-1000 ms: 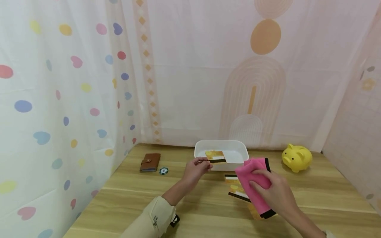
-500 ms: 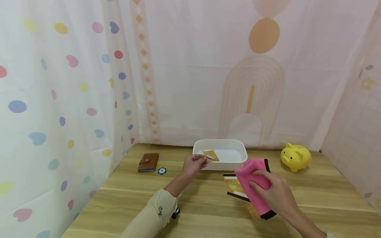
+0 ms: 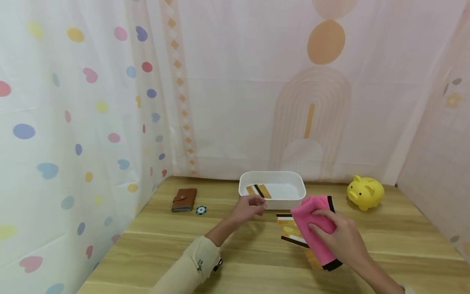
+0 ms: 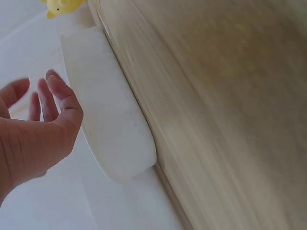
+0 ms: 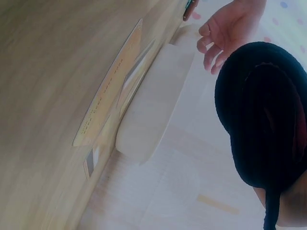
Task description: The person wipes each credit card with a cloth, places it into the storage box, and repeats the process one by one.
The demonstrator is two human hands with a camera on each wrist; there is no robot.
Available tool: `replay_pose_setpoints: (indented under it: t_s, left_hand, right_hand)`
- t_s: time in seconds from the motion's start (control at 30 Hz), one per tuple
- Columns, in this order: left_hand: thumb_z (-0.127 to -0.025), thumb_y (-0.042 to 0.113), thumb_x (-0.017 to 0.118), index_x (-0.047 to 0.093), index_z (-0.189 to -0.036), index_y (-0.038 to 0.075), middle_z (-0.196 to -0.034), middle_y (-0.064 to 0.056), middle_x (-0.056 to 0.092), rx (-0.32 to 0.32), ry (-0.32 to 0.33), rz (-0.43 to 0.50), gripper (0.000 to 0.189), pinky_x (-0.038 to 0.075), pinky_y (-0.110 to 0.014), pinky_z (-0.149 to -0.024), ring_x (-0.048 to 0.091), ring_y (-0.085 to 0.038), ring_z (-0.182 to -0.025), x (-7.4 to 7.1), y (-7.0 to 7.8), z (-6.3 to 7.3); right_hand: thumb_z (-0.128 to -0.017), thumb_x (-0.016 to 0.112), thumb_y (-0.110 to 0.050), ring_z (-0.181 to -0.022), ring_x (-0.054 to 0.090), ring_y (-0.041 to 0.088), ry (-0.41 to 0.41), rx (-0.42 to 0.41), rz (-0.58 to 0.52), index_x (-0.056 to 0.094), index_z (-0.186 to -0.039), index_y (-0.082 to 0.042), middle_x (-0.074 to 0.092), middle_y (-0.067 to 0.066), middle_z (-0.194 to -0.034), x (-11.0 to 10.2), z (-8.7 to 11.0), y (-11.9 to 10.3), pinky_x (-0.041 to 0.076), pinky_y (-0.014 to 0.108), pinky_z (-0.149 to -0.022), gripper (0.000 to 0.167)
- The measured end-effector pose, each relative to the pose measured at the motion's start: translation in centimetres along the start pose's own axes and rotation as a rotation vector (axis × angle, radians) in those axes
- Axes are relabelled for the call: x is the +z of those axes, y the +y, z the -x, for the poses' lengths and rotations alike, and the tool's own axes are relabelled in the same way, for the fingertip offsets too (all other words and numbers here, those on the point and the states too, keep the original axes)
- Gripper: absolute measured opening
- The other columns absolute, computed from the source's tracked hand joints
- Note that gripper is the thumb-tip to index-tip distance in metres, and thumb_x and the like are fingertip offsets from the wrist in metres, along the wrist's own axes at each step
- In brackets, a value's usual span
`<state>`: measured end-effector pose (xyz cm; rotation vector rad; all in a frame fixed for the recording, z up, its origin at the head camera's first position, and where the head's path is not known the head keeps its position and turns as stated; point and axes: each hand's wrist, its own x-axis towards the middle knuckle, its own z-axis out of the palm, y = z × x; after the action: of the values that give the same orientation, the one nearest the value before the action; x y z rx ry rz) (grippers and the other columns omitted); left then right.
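My left hand (image 3: 251,209) is just in front of the white bin (image 3: 293,204), its fingers loosely bent with nothing between them. Inside the bin, at its left side, lies a yellow bank card (image 3: 260,190) with a black stripe. The left wrist view shows the thumb and fingers apart beside the bin's wall (image 4: 108,110). My right hand (image 3: 343,237) grips a folded pink cloth (image 3: 317,226) with black edging. Beneath and left of the cloth, several yellow cards lie on the table, among them a striped card (image 3: 293,234) and an upper card (image 3: 285,219); the cloth partly covers them.
A brown wallet (image 3: 185,199) and a poker chip (image 3: 201,210) lie on the wooden table (image 3: 158,245) at the left. At the right stands a yellow piggy bank (image 3: 365,192). Patterned curtains (image 3: 227,102) hang behind and beside the table.
The card held by my left hand has dropped into the white bin. That hand let go, then moved right and slightly down. My right hand still grips the cloth in the same place.
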<state>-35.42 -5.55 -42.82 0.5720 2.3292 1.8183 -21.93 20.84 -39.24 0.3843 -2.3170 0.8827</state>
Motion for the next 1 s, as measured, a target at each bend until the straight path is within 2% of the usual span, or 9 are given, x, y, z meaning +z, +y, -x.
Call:
replay_pose_setpoints:
  t_s: [0.1,0.2,0.33,0.5,0.73,1.0]
  left_hand:
    - [-0.093,0.011,0.069,0.066,-0.113,-0.006,-0.101,-0.013,0.070,0.048,-0.081,-0.069,0.026,0.056,-0.030,-0.070,0.069,-0.023,-0.088,0.5,-0.2,0.1]
    - [-0.092,0.010,0.071,0.067,-0.113,-0.005,-0.102,-0.007,0.070,0.108,-0.138,-0.185,0.026,0.055,-0.026,-0.077,0.065,-0.014,-0.093,1.1,-0.4,0.1]
    - [-0.087,0.012,0.076,0.068,-0.110,-0.002,-0.103,-0.005,0.070,0.155,-0.214,-0.319,0.028,0.053,-0.024,-0.080,0.063,-0.012,-0.096,1.8,-0.2,0.0]
    - [-0.083,0.015,0.082,0.069,-0.113,0.002,-0.103,-0.003,0.069,0.134,-0.276,-0.428,0.035,0.052,-0.022,-0.079,0.063,-0.014,-0.098,2.7,0.1,-0.1]
    - [-0.080,0.026,0.085,0.069,-0.119,0.014,-0.110,0.004,0.069,0.068,-0.373,-0.589,0.044,0.048,-0.025,-0.089,0.061,-0.010,-0.105,3.8,0.3,-0.1]
    - [-0.080,0.028,0.085,0.069,-0.118,0.017,-0.111,0.002,0.070,0.062,-0.391,-0.710,0.043,0.047,-0.026,-0.094,0.061,-0.012,-0.109,4.6,0.4,-0.4]
  right_hand:
    - [-0.076,0.087,-0.013,-0.064,0.055,0.005,-0.007,0.012,0.005,0.074,-0.100,-0.016,0.071,0.005,-0.091,-0.1,0.2,0.1,0.047,0.023,-0.051,0.027]
    - [-0.076,0.087,-0.013,-0.064,0.055,0.005,-0.014,0.019,0.020,0.073,-0.100,-0.015,0.071,0.006,-0.090,-0.3,0.3,0.3,0.047,0.023,-0.052,0.028]
    - [-0.076,0.086,-0.013,-0.063,0.054,0.005,-0.010,0.022,0.035,0.073,-0.101,-0.016,0.071,0.006,-0.089,-0.5,0.4,0.8,0.047,0.023,-0.051,0.028]
    - [-0.076,0.086,-0.011,-0.061,0.053,0.003,-0.001,0.019,0.033,0.073,-0.100,-0.015,0.071,0.007,-0.089,-0.8,0.6,1.2,0.046,0.023,-0.049,0.028]
    - [-0.075,0.087,-0.011,-0.058,0.053,0.002,0.005,0.033,0.008,0.072,-0.099,-0.016,0.071,0.007,-0.088,-1.3,0.9,1.5,0.046,0.024,-0.048,0.028]
    - [-0.074,0.087,-0.010,-0.059,0.055,0.002,0.029,0.025,0.009,0.072,-0.098,-0.016,0.072,0.007,-0.088,-1.6,0.9,1.8,0.047,0.024,-0.049,0.029]
